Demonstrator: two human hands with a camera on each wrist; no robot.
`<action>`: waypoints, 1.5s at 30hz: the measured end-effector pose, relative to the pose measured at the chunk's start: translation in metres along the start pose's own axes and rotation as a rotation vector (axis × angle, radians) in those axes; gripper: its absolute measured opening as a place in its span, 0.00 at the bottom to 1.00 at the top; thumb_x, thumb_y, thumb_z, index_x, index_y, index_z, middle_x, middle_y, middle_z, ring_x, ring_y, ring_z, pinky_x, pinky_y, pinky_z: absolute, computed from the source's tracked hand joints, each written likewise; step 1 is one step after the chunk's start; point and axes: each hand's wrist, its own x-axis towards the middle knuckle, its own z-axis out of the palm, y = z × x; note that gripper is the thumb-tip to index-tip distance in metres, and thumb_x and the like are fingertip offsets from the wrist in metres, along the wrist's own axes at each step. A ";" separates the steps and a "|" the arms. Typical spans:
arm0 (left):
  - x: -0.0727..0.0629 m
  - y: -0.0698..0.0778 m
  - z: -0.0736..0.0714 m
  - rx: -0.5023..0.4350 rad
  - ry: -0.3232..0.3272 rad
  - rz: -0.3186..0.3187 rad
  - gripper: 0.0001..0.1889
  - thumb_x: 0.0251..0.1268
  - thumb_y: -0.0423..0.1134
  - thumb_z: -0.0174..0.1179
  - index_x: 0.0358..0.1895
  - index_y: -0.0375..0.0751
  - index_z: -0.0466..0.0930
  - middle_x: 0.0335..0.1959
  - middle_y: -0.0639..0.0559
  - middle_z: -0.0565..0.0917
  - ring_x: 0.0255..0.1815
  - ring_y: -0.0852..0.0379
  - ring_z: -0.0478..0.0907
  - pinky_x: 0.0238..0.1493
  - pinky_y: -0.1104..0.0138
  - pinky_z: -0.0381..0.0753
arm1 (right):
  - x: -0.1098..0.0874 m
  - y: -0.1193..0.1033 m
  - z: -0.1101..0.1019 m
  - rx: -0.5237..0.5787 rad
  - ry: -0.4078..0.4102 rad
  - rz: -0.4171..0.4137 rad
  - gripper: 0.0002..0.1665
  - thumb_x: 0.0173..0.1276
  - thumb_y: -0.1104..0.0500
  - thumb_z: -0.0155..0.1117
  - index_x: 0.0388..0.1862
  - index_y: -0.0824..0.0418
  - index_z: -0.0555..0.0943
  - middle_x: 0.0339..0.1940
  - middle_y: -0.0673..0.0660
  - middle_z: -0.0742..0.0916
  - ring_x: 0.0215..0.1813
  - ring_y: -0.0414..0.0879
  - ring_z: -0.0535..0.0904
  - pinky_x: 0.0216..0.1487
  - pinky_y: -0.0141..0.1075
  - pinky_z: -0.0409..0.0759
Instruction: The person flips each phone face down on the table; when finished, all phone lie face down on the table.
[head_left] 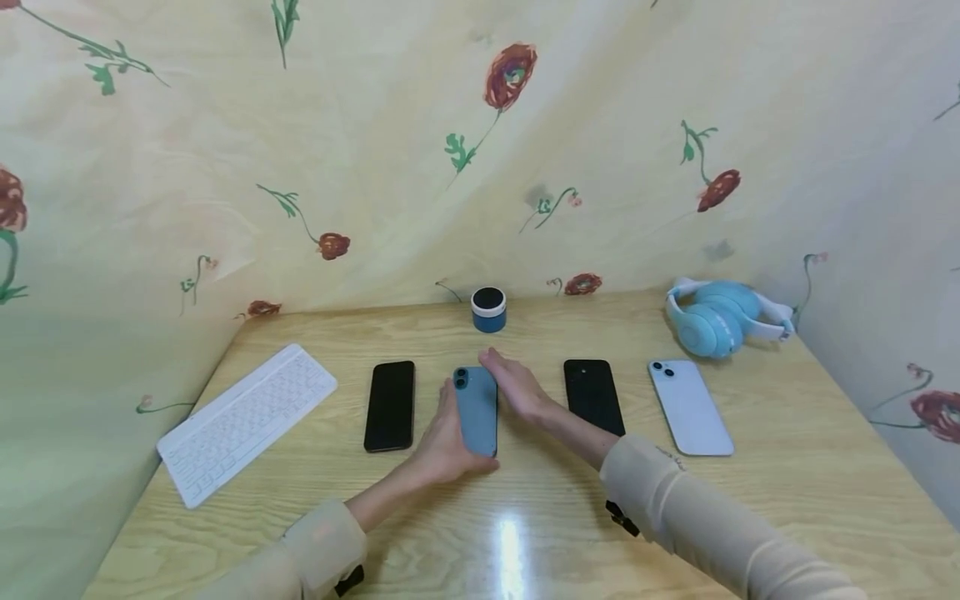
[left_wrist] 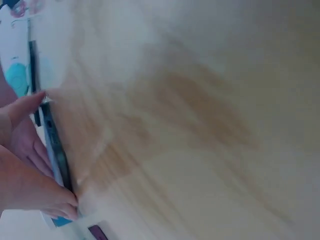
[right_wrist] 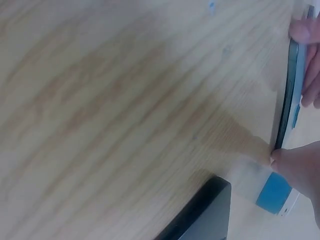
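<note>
A blue phone (head_left: 477, 417) lies back side up between the two hands, its twin cameras at the far end. My left hand (head_left: 441, 442) grips it, with the fingers along its left edge and the thumb (left_wrist: 31, 102) at its near end. At its far right corner, my right hand (head_left: 519, 387) touches it with extended fingers; a fingertip (right_wrist: 278, 156) at that corner shows in the right wrist view. The phone's thin dark side (right_wrist: 289, 95) faces the right wrist camera. Some of the right hand's fingers are hidden.
Left of the hands lie a dark phone (head_left: 390, 407) and a white keyboard (head_left: 247, 423). A black phone (head_left: 592, 396), partly behind the right forearm, and a pale phone (head_left: 692, 408) lie on the right. Behind stand a small blue round speaker (head_left: 489, 311) and blue headphones (head_left: 723, 319), before a flowered cloth (head_left: 390, 125).
</note>
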 end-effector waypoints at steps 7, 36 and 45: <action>-0.003 -0.006 -0.003 0.029 -0.008 0.078 0.71 0.39 0.45 0.81 0.76 0.29 0.31 0.77 0.30 0.42 0.75 0.36 0.47 0.70 0.46 0.55 | -0.001 0.001 0.001 -0.005 0.001 0.026 0.47 0.76 0.33 0.32 0.77 0.66 0.53 0.78 0.60 0.57 0.78 0.52 0.48 0.75 0.46 0.45; 0.004 0.018 0.018 0.077 0.146 0.060 0.51 0.55 0.41 0.63 0.78 0.35 0.41 0.76 0.29 0.46 0.75 0.30 0.41 0.68 0.41 0.53 | 0.002 0.005 0.000 0.352 0.037 0.006 0.40 0.79 0.43 0.36 0.74 0.75 0.54 0.76 0.67 0.59 0.76 0.57 0.54 0.73 0.45 0.54; 0.008 0.018 0.009 -0.196 0.270 0.120 0.35 0.66 0.22 0.45 0.76 0.30 0.44 0.73 0.30 0.58 0.70 0.39 0.60 0.67 0.48 0.62 | 0.001 0.006 -0.002 0.335 -0.007 0.006 0.42 0.79 0.42 0.35 0.75 0.74 0.52 0.77 0.66 0.56 0.77 0.56 0.51 0.73 0.46 0.52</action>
